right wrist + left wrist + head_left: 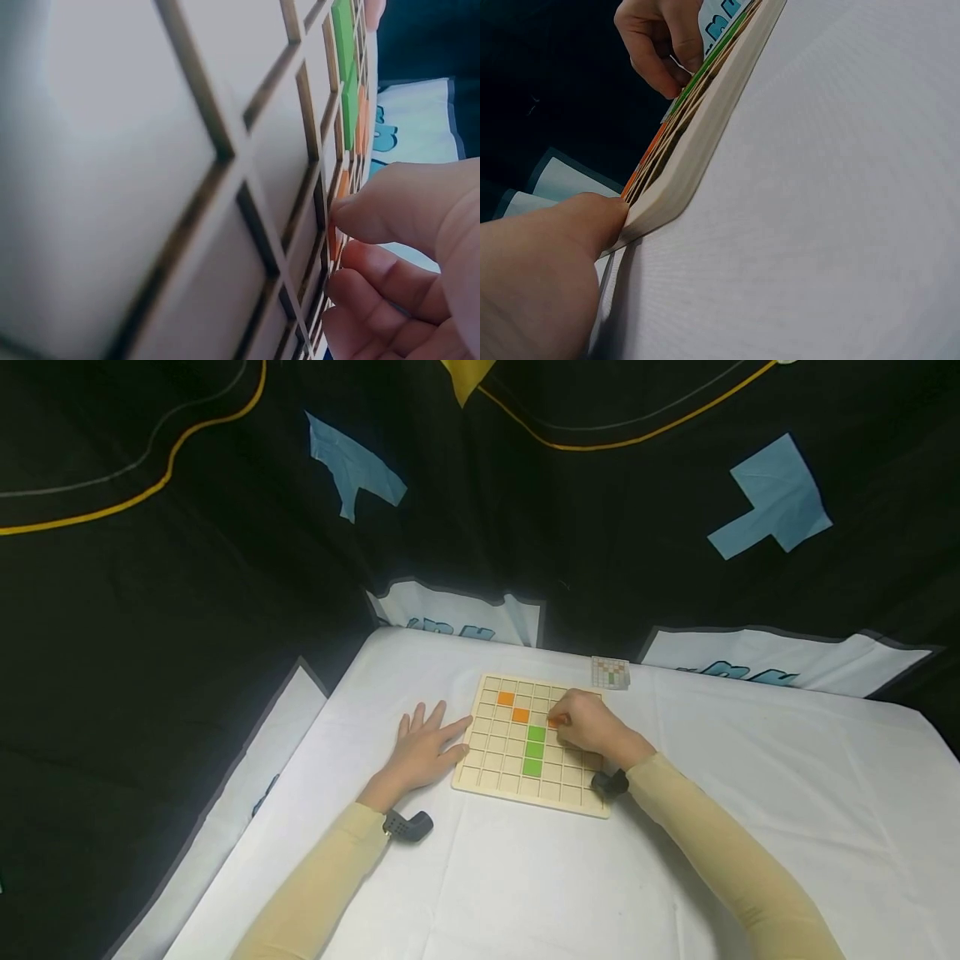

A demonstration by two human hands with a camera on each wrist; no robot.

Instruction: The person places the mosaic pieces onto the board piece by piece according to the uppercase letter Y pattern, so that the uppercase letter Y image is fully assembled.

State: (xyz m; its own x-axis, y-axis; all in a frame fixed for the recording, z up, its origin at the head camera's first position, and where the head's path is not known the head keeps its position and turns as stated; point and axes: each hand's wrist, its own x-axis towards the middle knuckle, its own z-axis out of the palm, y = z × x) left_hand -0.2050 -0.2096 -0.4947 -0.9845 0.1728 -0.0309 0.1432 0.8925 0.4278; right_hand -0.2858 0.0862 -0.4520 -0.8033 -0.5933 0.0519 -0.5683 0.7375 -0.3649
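Observation:
A pale wooden grid board point(495, 783) lies on the white table in the head view. Two orange square tiles, one of them the upper-left orange tile point(506, 699), sit in its cells, and a column of green tiles point(534, 749) runs down the middle. My right hand point(592, 724) bends over the board's right half, thumb and fingertips pinching another orange tile point(553, 723) at a cell. That tile is partly hidden by the fingers. Spread flat on the cloth, my left hand point(422, 752) touches the board's left edge with thumb and index finger.
A small card point(610, 673) with a printed coloured grid lies behind the board, near the table's back edge. White cloth point(540, 885) covers the table. A black curtain point(600, 527) with blue patches hangs behind.

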